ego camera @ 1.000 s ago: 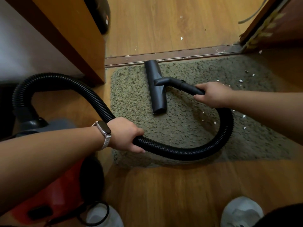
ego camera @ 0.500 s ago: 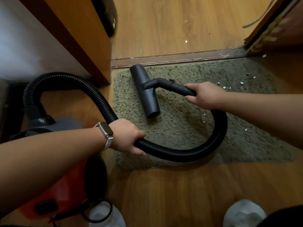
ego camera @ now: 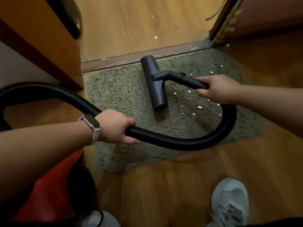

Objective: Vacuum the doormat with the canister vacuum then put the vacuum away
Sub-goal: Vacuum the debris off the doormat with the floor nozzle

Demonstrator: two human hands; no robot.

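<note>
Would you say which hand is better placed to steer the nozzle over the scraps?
Right: the right hand grips the tube behind the nozzle, near the scraps; the left hand holds the hose.

Floor (ego camera: 164,194): wood-look planks, warm orange-brown, slight sheen. Threshold (ego camera: 131,58): dark brown strip across doorway, scuffed; same planks beyond it. Left: orange wood panel (ego camera: 49,35) with darker edge, pale grey wall (ego camera: 24,68) beside it. Dark rounded object (ego camera: 72,17) behind panel, unclear what. Right: red-brown door (ego camera: 270,17), yellowish flaking strips (ego camera: 227,25) along its edge. White scraps (ego camera: 156,37) on floor past threshold. Light dim, warm.
</note>
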